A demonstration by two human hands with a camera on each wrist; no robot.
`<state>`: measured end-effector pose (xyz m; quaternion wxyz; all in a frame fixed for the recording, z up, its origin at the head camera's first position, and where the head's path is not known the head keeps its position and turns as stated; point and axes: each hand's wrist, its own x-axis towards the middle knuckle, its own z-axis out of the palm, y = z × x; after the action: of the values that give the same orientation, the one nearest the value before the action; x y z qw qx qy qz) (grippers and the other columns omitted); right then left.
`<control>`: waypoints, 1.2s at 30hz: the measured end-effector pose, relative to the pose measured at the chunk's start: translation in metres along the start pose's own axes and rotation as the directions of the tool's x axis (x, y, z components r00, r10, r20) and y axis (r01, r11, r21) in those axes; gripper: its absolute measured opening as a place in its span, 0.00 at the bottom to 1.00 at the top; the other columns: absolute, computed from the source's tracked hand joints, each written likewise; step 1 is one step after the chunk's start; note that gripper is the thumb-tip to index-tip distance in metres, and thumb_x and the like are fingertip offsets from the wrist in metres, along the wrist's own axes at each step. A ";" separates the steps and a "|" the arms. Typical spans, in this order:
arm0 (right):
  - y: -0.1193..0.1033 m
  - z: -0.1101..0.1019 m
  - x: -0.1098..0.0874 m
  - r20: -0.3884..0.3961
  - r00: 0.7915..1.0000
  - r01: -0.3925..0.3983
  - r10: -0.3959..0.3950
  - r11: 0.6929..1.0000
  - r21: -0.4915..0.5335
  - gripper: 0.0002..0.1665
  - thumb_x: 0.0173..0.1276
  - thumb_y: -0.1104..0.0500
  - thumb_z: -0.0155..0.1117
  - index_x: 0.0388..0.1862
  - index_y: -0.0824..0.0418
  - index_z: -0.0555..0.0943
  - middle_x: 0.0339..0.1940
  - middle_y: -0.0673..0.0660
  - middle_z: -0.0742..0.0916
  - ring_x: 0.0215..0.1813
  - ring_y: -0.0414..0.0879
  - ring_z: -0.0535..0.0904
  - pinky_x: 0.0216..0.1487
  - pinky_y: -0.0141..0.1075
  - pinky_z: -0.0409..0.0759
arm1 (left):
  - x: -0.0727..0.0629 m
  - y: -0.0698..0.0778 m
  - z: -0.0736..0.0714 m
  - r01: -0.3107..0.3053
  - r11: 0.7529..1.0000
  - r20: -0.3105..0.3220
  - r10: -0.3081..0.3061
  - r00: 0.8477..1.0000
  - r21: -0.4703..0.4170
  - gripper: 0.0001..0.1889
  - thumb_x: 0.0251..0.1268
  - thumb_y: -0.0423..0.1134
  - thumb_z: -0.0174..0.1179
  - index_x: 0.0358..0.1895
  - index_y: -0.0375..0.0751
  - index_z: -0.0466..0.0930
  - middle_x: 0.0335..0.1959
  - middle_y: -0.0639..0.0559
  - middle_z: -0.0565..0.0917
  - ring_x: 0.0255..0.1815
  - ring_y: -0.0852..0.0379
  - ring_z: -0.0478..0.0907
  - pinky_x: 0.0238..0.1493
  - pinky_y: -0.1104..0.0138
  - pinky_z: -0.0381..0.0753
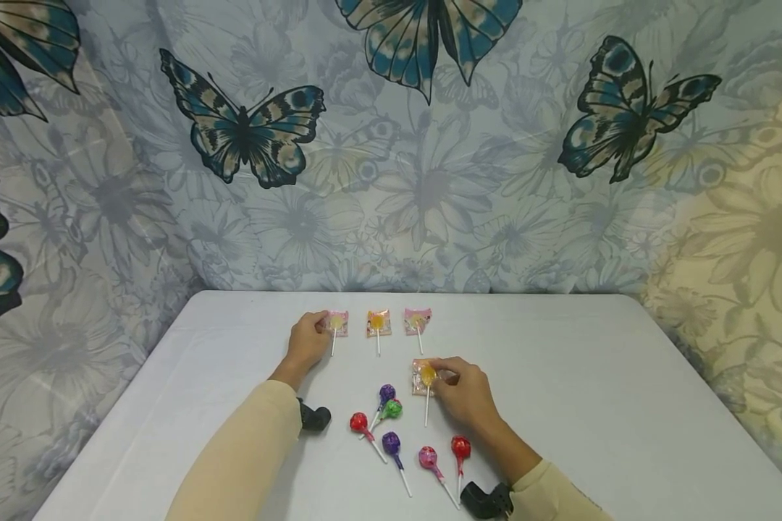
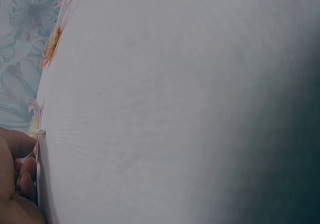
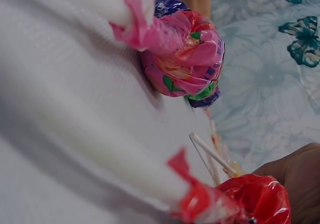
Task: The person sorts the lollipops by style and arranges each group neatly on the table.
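My left hand [image 1: 308,340] is at the back of the table, its fingertips pinching the edge of a pink-wrapped flat lollipop [image 1: 339,325]. In the left wrist view, curled fingers [image 2: 27,176] meet the wrapper beside a short bit of white stick [image 2: 40,132]. Nearer the middle, my right hand [image 1: 465,391] pinches the right side of a yellow flat lollipop [image 1: 423,378] in a clear, orange-printed wrapper, its stick pointing toward me. Two more flat lollipops, one orange-wrapped [image 1: 378,323] and one pink-wrapped [image 1: 418,320], lie in a row right of the left hand.
Round lollipops lie in front: purple [image 1: 387,393], green [image 1: 392,409], red [image 1: 359,422], another purple [image 1: 391,442], pink [image 1: 428,456] and another red [image 1: 460,446] beneath the right forearm. The white table [image 1: 593,376] ends at a butterfly-patterned wall [image 1: 430,188].
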<state>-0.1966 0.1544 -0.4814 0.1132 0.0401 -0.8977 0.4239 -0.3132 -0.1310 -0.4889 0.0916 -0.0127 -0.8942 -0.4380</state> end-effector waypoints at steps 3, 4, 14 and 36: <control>-0.002 -0.001 0.000 0.002 1.000 0.018 -0.018 0.999 0.033 0.17 0.59 0.68 0.68 0.49 0.58 0.86 0.49 0.55 0.85 0.39 0.48 0.81 0.39 0.39 0.81 | 0.001 -0.002 0.000 0.001 1.000 0.004 -0.001 1.000 -0.008 0.24 0.56 0.24 0.55 0.59 0.27 0.75 0.37 0.45 0.75 0.38 0.50 0.71 0.43 0.60 0.72; -0.003 -0.002 0.000 0.003 1.000 0.021 -0.021 0.999 0.049 0.18 0.60 0.68 0.67 0.49 0.57 0.86 0.49 0.54 0.85 0.39 0.47 0.81 0.39 0.38 0.81 | 0.001 -0.002 0.000 0.001 1.000 0.006 -0.001 1.000 -0.009 0.24 0.56 0.24 0.55 0.59 0.27 0.75 0.37 0.44 0.75 0.38 0.49 0.71 0.43 0.60 0.72; -0.014 -0.020 0.003 -0.056 0.988 0.151 -0.143 0.970 0.191 0.20 0.59 0.72 0.67 0.50 0.58 0.86 0.49 0.51 0.85 0.38 0.44 0.80 0.40 0.35 0.80 | 0.000 -0.003 0.005 0.018 1.000 -0.026 -0.019 0.999 -0.004 0.23 0.57 0.25 0.56 0.58 0.28 0.76 0.37 0.46 0.76 0.39 0.50 0.72 0.44 0.59 0.72; -0.026 -0.083 0.053 -0.196 0.939 0.322 -0.281 0.919 0.226 0.20 0.60 0.76 0.64 0.52 0.67 0.83 0.47 0.60 0.84 0.33 0.48 0.73 0.31 0.27 0.74 | 0.002 -0.005 0.004 0.013 1.000 -0.025 -0.013 1.000 0.000 0.25 0.54 0.27 0.61 0.59 0.27 0.75 0.32 0.48 0.73 0.34 0.53 0.70 0.37 0.63 0.71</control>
<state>-0.2296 0.2031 -0.3985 0.2426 0.1585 -0.8070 0.5146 -0.3163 -0.1311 -0.4951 0.1001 -0.0012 -0.8930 -0.4389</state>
